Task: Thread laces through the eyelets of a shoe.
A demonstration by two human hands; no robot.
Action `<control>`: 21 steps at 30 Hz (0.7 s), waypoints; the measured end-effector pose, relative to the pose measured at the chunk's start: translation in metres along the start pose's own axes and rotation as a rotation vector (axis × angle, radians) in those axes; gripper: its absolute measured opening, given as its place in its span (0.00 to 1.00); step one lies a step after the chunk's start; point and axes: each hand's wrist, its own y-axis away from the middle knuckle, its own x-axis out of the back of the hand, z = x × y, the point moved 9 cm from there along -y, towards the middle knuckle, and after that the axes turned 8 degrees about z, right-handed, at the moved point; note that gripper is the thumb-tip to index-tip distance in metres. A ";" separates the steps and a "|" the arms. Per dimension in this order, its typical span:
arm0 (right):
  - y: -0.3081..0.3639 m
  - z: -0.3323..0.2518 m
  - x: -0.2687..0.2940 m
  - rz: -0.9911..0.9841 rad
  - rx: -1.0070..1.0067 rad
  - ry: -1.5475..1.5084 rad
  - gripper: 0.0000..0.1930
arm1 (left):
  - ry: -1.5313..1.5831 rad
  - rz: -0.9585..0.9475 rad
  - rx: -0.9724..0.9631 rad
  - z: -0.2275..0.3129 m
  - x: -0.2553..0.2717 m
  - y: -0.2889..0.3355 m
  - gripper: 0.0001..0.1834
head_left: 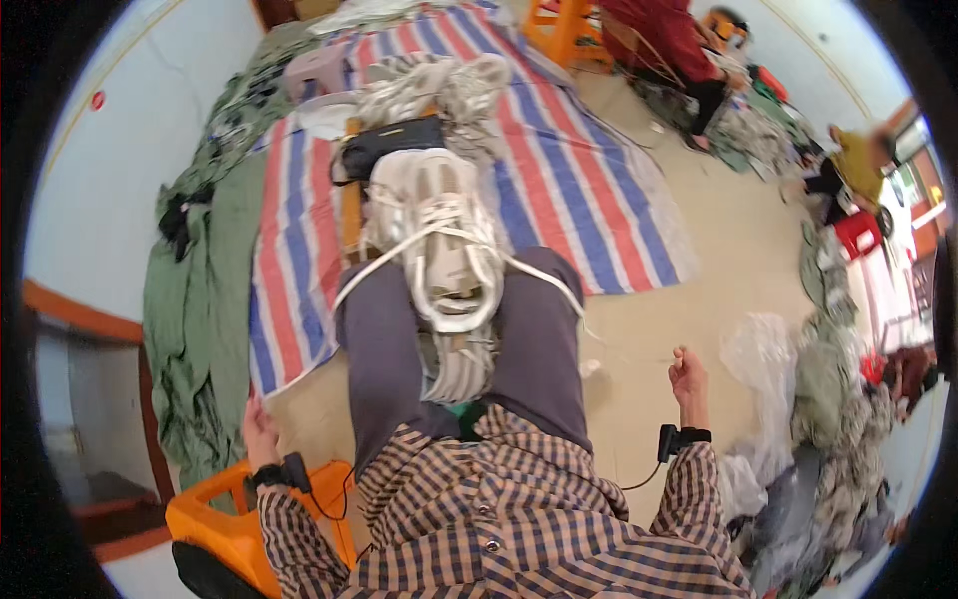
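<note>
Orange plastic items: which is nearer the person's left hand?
The lower-left orange item, just below the left hand; the other orange item is up top.

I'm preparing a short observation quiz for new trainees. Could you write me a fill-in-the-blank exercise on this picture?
1. The laces of the shoe between the person's thighs are coloured ____.
2. Of the left hand and the right hand, the one nearer the orange plastic seat is the ____ one.
3. Besides red and white, the striped sheet shows the colour ____.
4. The pouch just beyond the shoe is coloured ____.

Missing words: white; left; blue; black.
</note>
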 end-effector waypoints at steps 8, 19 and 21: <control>0.170 -0.019 -0.347 -0.739 0.573 0.773 0.10 | -0.523 -0.191 -0.202 0.038 -0.436 0.076 0.11; 0.231 0.022 -0.481 -0.897 0.953 0.906 0.07 | -1.102 -0.526 -0.872 -0.009 -0.561 0.082 0.05; 0.234 0.021 -0.481 -0.894 0.980 0.931 0.06 | -1.083 -0.511 -0.889 -0.010 -0.560 0.083 0.05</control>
